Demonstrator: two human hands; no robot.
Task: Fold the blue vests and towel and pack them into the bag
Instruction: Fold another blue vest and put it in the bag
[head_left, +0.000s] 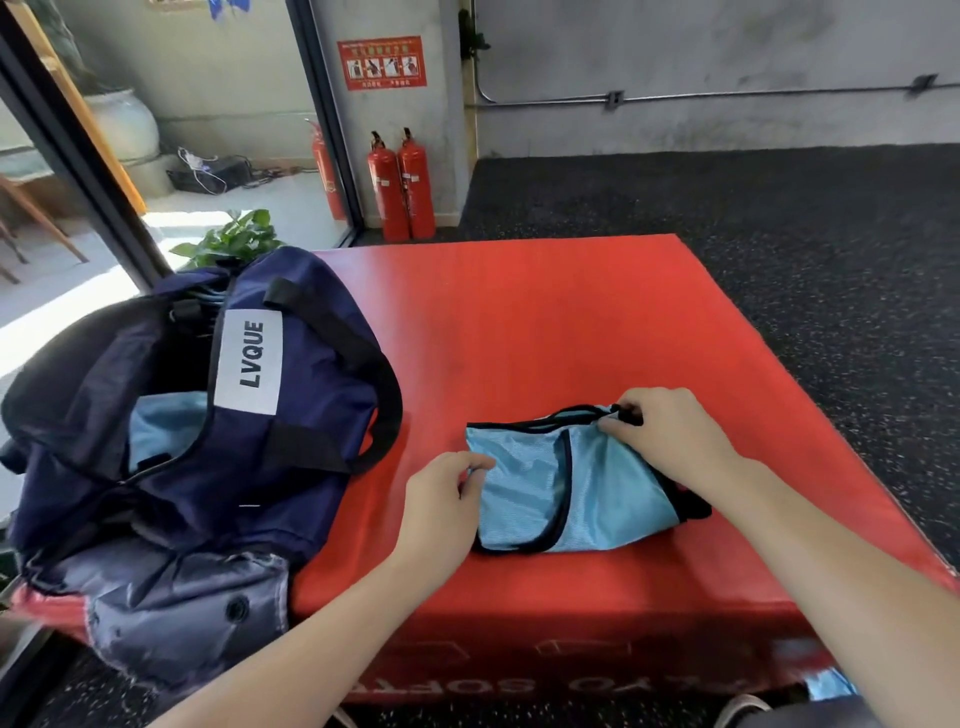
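A light blue mesh vest (561, 493) with black trim lies folded into a small bundle on the red padded box (519, 322). My left hand (441, 499) pinches the vest's left edge. My right hand (670, 431) grips its upper right corner at the black trim. The navy bag (156, 467), labelled LVQUE, sits open on the left of the box. Light blue fabric (166, 426) shows inside the bag's opening.
Two red fire extinguishers (400, 187) stand against the far wall, a third beside the glass door. A green plant (234, 239) is behind the bag. More blue fabric (831, 683) lies low at the box's front right, near my knee. Dark speckled floor surrounds the box.
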